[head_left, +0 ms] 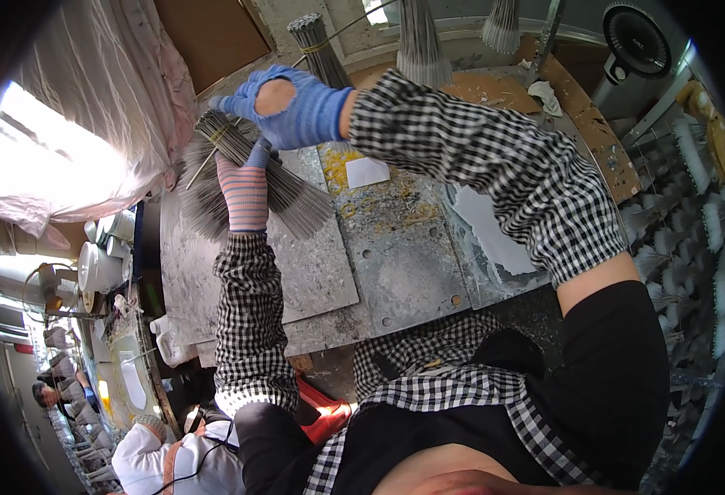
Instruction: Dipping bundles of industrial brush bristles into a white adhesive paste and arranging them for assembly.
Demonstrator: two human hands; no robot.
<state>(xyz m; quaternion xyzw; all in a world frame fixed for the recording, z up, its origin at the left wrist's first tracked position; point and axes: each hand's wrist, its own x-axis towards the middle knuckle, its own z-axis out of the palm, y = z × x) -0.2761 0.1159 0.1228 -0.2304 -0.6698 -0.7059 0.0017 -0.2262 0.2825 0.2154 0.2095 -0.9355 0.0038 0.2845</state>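
A bundle of thin grey bristle-like strands, bound with a yellow tie near its upper end, lies slanted over the far left of the worktable. My left hand, in a pink and grey striped glove, is closed around its middle. My right hand, in a blue glove with a hole on its back, reaches across to the bundle's upper end. Its fingers are bent together there, and what they hold is hidden. More loose grey strands fan out beneath. A thin stick pokes out beside the bundle.
The worktable carries yellow scraps and white paper. Upright bundles stand at the back. A black fan is at the far right. Pale curtains hang left. A person in white is at lower left.
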